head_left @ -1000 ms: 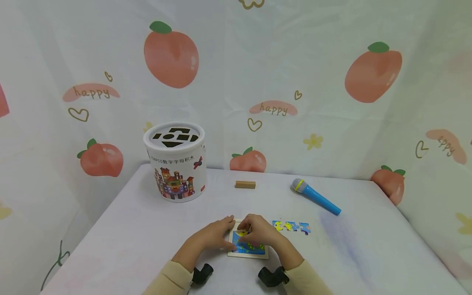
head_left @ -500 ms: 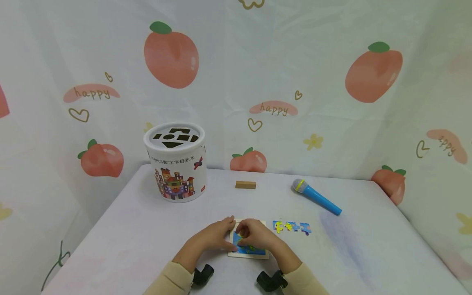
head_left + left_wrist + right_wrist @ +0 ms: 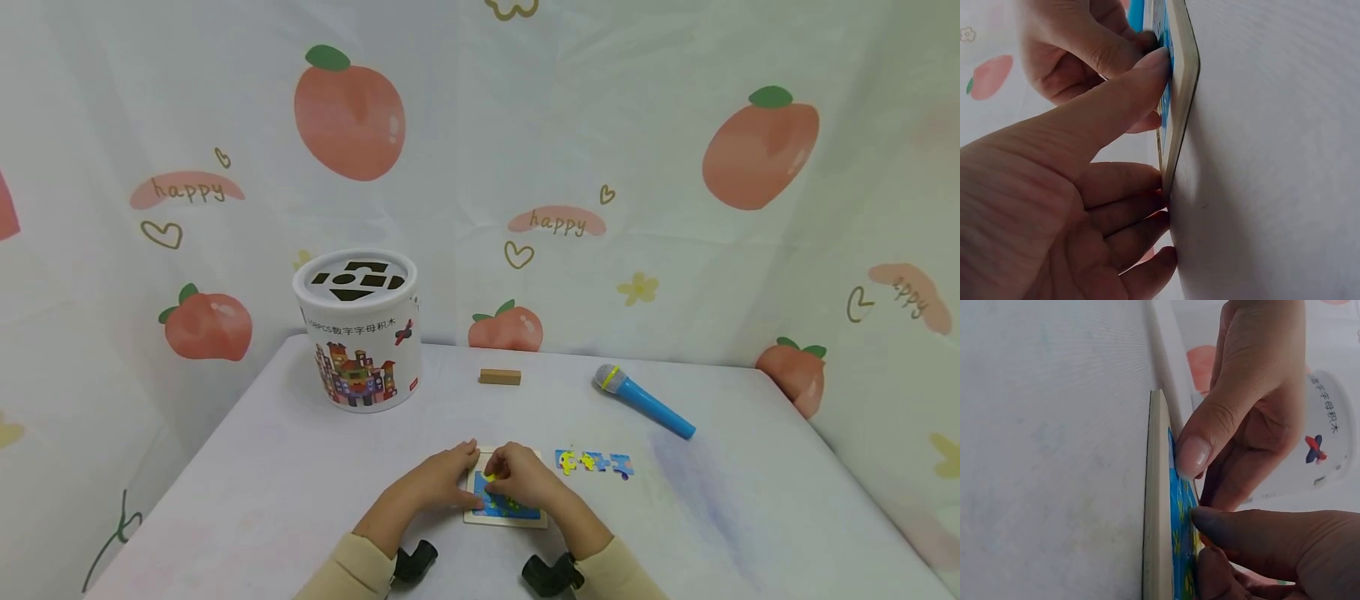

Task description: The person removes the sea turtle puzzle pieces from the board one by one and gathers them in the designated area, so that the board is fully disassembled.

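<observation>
- Jigsaw puzzle tray (image 3: 513,522), wooden-framed and partly filled with a blue sea-like picture, lies flat on the white surface (image 3: 262,500), directly beneath a person's two hands.
- Right hand (image 3: 522,477), thumb and fingertips drawn together, touches the picture; whether a piece is pinched there cannot be told.
- Left hand (image 3: 444,475), thumb and fingers spread apart, braces the tray's left side, thumb over the edge.
- Work in hand appears to be seating a piece; the next move seems to call for lining up its edges and pressing it flat while the left hand steadies the frame.
- Loose puzzle pieces (image 3: 598,461) lie in a row just right of the tray.
- Farther back: a wooden block (image 3: 500,377), a blue toy microphone (image 3: 651,408) and a building-block bucket (image 3: 360,333).
</observation>
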Demonstrator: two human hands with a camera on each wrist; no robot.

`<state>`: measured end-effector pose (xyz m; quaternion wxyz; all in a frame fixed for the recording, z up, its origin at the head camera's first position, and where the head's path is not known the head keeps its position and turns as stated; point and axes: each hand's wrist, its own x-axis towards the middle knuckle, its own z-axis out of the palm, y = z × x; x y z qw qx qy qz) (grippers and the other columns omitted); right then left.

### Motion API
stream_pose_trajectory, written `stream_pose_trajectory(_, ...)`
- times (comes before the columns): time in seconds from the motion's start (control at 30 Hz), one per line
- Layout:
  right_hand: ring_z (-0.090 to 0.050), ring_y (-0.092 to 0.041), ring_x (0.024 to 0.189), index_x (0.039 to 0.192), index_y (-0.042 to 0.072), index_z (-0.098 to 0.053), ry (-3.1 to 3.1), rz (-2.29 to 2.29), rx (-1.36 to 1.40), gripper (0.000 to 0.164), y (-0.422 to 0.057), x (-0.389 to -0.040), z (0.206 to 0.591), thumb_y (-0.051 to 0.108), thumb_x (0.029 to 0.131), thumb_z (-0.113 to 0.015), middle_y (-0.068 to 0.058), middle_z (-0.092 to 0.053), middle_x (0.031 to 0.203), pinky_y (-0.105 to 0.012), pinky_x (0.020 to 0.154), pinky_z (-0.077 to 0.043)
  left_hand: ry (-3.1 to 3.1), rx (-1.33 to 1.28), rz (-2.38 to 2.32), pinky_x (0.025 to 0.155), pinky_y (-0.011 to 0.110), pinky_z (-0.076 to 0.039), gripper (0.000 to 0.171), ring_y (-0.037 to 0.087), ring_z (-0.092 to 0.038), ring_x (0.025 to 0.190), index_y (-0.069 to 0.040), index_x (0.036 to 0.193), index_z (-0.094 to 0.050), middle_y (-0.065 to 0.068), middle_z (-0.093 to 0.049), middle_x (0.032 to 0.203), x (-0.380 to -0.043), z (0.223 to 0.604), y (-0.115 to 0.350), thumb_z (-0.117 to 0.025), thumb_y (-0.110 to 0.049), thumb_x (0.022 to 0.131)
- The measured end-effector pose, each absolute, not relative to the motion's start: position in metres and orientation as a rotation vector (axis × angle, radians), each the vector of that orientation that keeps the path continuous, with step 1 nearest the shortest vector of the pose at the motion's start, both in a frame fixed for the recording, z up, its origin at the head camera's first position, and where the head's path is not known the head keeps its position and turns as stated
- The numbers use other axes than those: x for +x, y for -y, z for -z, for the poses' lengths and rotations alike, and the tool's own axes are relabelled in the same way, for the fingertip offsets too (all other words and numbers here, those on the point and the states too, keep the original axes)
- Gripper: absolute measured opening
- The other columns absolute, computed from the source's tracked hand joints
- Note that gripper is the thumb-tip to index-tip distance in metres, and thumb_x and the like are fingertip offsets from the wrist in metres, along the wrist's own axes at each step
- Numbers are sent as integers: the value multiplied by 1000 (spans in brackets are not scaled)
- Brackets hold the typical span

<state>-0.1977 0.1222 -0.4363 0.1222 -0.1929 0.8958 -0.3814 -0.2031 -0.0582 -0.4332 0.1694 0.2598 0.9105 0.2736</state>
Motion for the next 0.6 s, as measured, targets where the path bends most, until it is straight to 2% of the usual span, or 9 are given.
stream_pose_trajectory(0.23, -50, -12, 68, 88, 1, -63, -2635, 1111, -479, 14, -122, -196, 434, 6, 79, -72, -1, -56, 75, -19, 60, -44, -2588, 739, -775, 110, 51, -28, 76, 35, -30, 138, 2, 137, -43, 17, -32, 150, -203, 431, 56, -76, -30, 76)
stream_pose_trajectory(0.6, -48, -12, 69, 88, 2, -60, -2598, 1156, -485, 14, -124, -197, 436, 7, 80, -71, 0, -53, 74, -17, 59, -42, -2593, 728, -747, 111, 49, -28, 76, 33, -30, 139, 1, 137, -43, 15, -32, 150, -204, 434, 56, -75, -32, 77)
